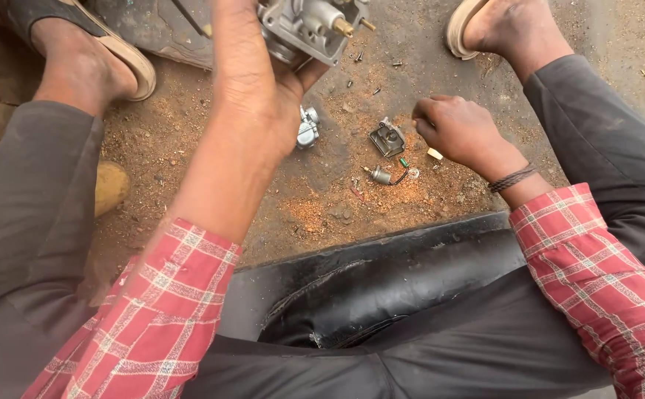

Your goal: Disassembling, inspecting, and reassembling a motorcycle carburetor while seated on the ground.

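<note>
Left hand point(259, 89) raised above the ground, gripping a silver carburetor body point(311, 28) from below; brass fittings protruding on the body's right side. Carburetor held near the top edge of the view, partly cut off.

Right hand point(459, 131) lowered to the dirt ground point(322, 207), fingers curled inward and pinched together at the tips; whether anything sits between them cannot be told. Braided wristband point(513, 178) on the right wrist.

Laid out on the ground between the hands: a small grey metal cover piece point(387, 137), just left of the right hand's fingertips; a small cylindrical part with a dark wire point(381, 176) below it; a silver metal component point(307, 127) partly hidden behind the left wrist. Several small screws point(359, 70) scattered on the ground beneath the carburetor.

Black seat cushion point(381, 288) underneath, between the legs. Sandalled feet at both upper corners.
</note>
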